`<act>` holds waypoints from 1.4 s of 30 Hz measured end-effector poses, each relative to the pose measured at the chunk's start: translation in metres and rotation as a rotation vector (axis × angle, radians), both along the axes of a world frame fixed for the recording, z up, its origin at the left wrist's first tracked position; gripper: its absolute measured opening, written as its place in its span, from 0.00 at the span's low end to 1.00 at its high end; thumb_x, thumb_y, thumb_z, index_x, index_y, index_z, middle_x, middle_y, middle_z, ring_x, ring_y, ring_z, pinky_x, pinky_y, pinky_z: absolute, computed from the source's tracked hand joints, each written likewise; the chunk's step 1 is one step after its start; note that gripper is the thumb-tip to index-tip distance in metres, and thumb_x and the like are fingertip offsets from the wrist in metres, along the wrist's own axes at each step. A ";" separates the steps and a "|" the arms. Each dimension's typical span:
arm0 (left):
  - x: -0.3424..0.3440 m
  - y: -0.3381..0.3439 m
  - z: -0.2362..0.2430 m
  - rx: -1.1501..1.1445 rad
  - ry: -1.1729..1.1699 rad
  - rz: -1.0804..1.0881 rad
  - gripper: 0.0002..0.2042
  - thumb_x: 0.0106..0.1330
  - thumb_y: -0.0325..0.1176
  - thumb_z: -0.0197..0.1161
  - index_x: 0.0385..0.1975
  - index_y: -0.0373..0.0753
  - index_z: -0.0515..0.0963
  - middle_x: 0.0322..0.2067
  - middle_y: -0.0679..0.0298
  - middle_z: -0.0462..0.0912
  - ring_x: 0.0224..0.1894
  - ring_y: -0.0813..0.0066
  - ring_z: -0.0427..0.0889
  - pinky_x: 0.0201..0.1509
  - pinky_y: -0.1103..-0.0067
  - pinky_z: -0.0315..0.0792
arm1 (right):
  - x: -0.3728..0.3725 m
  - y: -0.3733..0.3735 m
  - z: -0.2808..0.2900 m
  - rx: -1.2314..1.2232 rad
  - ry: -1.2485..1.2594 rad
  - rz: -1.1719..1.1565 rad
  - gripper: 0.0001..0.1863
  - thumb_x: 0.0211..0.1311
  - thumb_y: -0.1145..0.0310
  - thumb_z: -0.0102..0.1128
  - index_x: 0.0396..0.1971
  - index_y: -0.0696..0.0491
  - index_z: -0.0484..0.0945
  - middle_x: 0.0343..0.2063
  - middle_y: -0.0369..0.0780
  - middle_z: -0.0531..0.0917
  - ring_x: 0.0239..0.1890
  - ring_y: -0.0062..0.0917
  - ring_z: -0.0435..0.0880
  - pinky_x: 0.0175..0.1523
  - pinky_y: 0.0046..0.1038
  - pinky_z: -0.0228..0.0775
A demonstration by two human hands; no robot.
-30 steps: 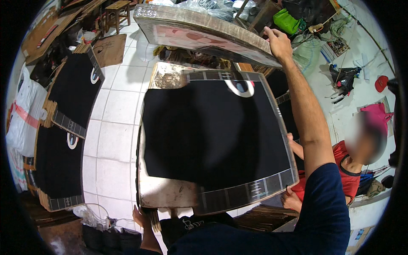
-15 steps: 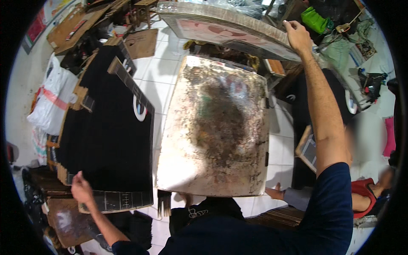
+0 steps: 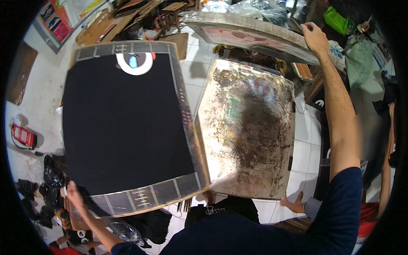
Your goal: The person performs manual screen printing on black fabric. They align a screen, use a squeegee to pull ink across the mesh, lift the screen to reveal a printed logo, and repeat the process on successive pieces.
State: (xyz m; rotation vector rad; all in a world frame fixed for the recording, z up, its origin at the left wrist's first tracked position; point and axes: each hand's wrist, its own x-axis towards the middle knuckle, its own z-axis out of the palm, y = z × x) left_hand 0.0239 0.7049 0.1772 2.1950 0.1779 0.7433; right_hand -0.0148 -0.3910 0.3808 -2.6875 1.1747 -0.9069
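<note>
A large board (image 3: 140, 200) covered with black cloth (image 3: 127, 127) fills the left side. A white ring with a blue centre (image 3: 135, 63) is printed near the cloth's far edge. My left hand (image 3: 74, 196) is closed on the board's near left edge; its fingertips are partly hidden. Up at the far right, my right hand (image 3: 315, 39) grips the rim of a framed screen (image 3: 255, 38), which is tilted up and shows a reddish pattern underneath. Between my arms stands a worn, paint-stained platen (image 3: 250, 136), its left edge next to the board.
Another person's foot (image 3: 294, 203) is beside the platen's near right corner, with a red garment (image 3: 369, 219) farther right. A red fire extinguisher (image 3: 24, 136) is by the left wall. Black plastic bags (image 3: 53, 170) lie below it. A wooden stool (image 3: 174, 7) stands behind.
The black-clothed board in my left hand has come up from the stack on the left and now looks larger, beside the platen. My right hand still holds the raised screen. The view has shifted left.
</note>
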 end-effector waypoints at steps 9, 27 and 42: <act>-0.067 -0.310 -0.207 -0.199 0.606 -0.535 0.24 0.55 0.38 0.86 0.37 0.30 0.77 0.27 0.67 0.77 0.30 0.75 0.71 0.36 0.73 0.71 | -0.009 0.020 -0.008 -0.054 0.005 -0.028 0.30 0.65 0.36 0.53 0.59 0.34 0.84 0.55 0.45 0.89 0.60 0.44 0.86 0.65 0.45 0.75; -0.068 -0.461 -0.208 0.315 0.673 -0.533 0.34 0.52 0.45 0.86 0.46 0.30 0.72 0.37 0.51 0.83 0.39 0.54 0.84 0.48 0.64 0.78 | 0.002 0.036 0.036 0.016 -0.071 -0.019 0.28 0.64 0.43 0.56 0.51 0.50 0.87 0.51 0.51 0.88 0.58 0.48 0.86 0.63 0.45 0.76; -0.027 -0.531 -0.179 0.385 0.692 -0.457 0.56 0.49 0.60 0.84 0.68 0.24 0.64 0.60 0.40 0.75 0.63 0.47 0.77 0.69 0.59 0.72 | -0.021 0.051 -0.003 0.053 -0.032 -0.003 0.26 0.69 0.42 0.52 0.53 0.44 0.86 0.43 0.46 0.92 0.50 0.42 0.90 0.59 0.44 0.79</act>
